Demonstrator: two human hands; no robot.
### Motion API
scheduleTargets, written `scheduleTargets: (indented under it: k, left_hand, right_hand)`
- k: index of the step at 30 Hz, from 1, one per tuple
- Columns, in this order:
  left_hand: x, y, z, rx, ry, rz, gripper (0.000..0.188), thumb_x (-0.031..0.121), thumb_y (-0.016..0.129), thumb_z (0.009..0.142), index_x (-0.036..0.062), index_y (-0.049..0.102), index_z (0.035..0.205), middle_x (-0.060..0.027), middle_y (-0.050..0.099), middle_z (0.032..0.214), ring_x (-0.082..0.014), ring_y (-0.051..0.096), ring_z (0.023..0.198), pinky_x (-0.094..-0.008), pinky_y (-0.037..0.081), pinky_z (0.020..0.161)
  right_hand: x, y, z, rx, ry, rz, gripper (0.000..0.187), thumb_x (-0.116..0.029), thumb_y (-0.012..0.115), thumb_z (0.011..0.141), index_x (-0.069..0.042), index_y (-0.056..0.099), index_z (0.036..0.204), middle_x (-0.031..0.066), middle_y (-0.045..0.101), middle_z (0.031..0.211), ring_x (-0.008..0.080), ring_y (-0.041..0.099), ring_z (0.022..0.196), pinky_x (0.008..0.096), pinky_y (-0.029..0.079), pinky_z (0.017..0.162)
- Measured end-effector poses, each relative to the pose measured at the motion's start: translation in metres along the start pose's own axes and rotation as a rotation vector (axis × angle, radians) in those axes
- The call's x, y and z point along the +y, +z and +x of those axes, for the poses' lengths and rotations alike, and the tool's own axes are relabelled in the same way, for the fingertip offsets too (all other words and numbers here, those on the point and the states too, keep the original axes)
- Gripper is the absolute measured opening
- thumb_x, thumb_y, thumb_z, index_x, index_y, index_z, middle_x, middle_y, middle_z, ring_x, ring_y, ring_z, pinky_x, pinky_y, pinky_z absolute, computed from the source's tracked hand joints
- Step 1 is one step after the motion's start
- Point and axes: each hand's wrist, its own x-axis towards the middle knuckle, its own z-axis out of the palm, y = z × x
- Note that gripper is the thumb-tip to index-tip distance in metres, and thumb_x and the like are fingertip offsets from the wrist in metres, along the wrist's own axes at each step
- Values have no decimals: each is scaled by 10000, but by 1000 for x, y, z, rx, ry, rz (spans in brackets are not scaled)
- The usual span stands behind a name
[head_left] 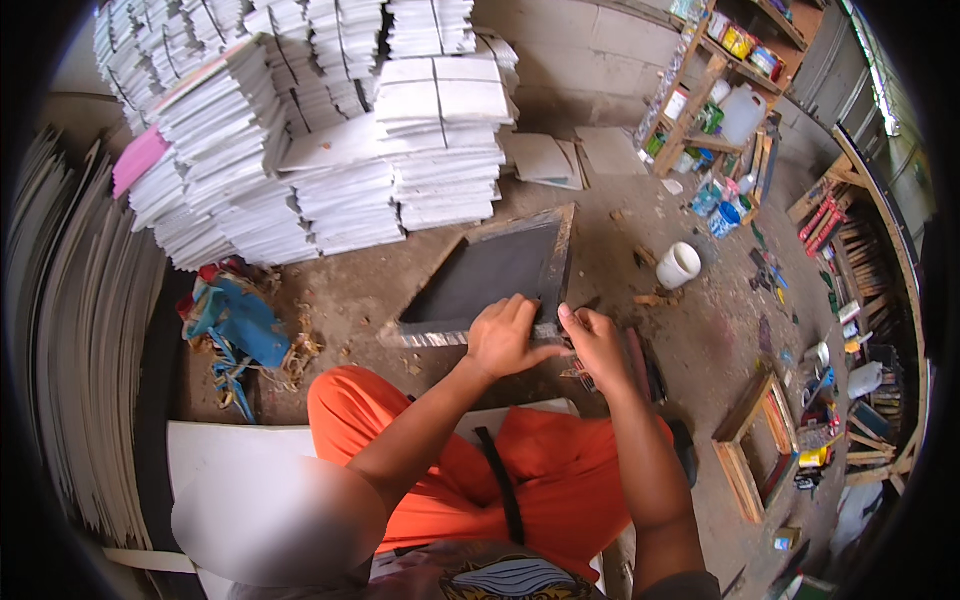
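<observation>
In front of my crossed legs a wooden screen frame (488, 275) with a dark grey sheet stretched across it lies tilted, its near edge towards me. The near bar looks worn and partly shiny. My left hand (508, 338) is closed over that bar, fingers bent across the top and thumb stretched to the right. At the near right corner my right hand (596, 347) is closed, thumb up and fingers curled. Whatever its fingers hold is hidden. Just below it, some thin reddish bits (577, 374) show near the floor.
Tied stacks of white paper (440, 130) rise behind the frame. Curved sheets (90, 350) lean at far left, near a blue cloth bundle (243, 318). To the right are a white bucket (678, 265), an empty wooden frame (740, 470) and shelves (715, 140) with containers.
</observation>
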Motion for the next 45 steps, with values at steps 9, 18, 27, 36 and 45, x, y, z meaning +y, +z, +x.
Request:
scheduleTargets:
  k: [9, 18, 27, 36, 45]
  left_hand:
    - [23, 65, -46, -232, 96, 24, 605, 591, 851, 673, 118, 607, 961, -47, 633, 877, -269, 641, 817, -400, 488, 776]
    - [16, 63, -74, -259, -79, 57, 700, 748, 813, 611, 128, 630, 882, -33, 629, 825, -255, 657, 795, -415, 492, 709]
    - [7, 104, -114, -217, -38, 17, 571, 666, 662, 875, 104, 590, 944, -73, 600, 916, -272, 668, 847, -409, 547, 633]
    - [-4, 120, -101, -230, -18, -21, 592, 660, 689, 854, 82, 567, 893, -93, 590, 898, -306, 659, 775, -417, 567, 626]
    - [-8, 99, -61, -19, -38, -220, 654, 684, 642, 889, 35, 553, 888, -139, 566, 844, -365, 625, 735, -445, 530, 593]
  right_hand:
    - [65, -30, -14, -273, 213, -440, 546, -469, 704, 940, 62, 699, 815, 191, 664, 683, 298, 667, 640, 445, 492, 645]
    - [60, -30, -12, -369, 139, -605, 536, -421, 744, 940, 4, 606, 643, 129, 547, 548, 233, 549, 491, 428, 421, 513]
    - [43, -19, -26, -224, -159, -949, 346, -382, 719, 917, -73, 727, 759, 166, 698, 720, 385, 694, 689, 505, 529, 636]
    - [60, -29, -28, -117, -992, -1293, 231, -206, 692, 911, -158, 637, 692, 18, 601, 666, 205, 653, 616, 361, 474, 590]
    - [8, -19, -43, 274, -1036, -932, 382, -112, 806, 859, -93, 492, 643, 51, 476, 619, 251, 515, 527, 394, 416, 507]
